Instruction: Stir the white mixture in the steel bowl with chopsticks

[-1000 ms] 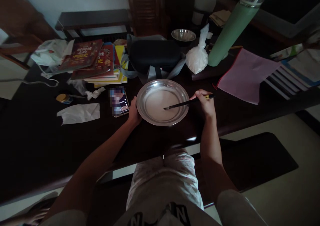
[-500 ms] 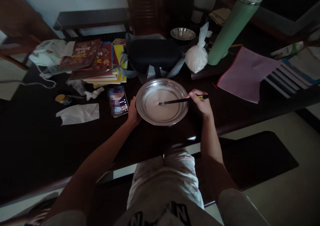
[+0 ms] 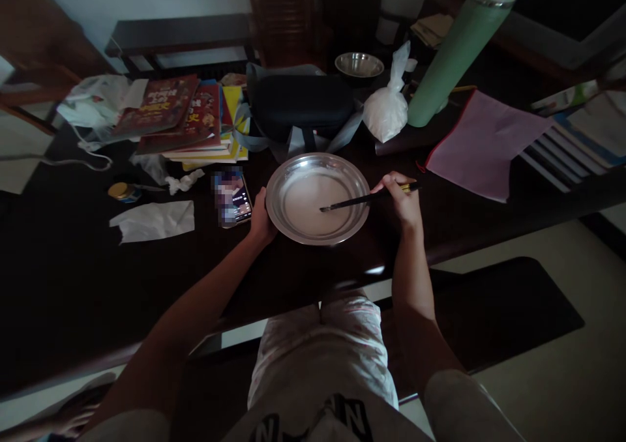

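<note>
A wide metal bowl [image 3: 360,227] rests on the dark table, with a pale, milky-looking mixture [image 3: 313,197] inside. My left hand [image 3: 264,219] is closed on the bowl's left rim, its fingers partly hidden under the edge. On the other side, my right hand [image 3: 403,199] grips a pair of black chopsticks [image 3: 349,202] with gold ends. They slant over the right rim, and their tips touch the mixture near the bowl's middle. Just left of my left hand lies a lit phone [image 3: 233,197].
Behind the bowl sit a black case [image 3: 303,103], a tied bag of white powder [image 3: 386,113] and a smaller metal bowl [image 3: 359,65]. A tall green bottle [image 3: 452,64] and a purple mesh pouch [image 3: 484,145] are rightward. Books [image 3: 180,116] and tissue [image 3: 154,221] lie left.
My right hand has moved a little to the right, drawing the chopstick tips rightward and slightly nearer me in the mixture. My left hand and the bowl stay put.
</note>
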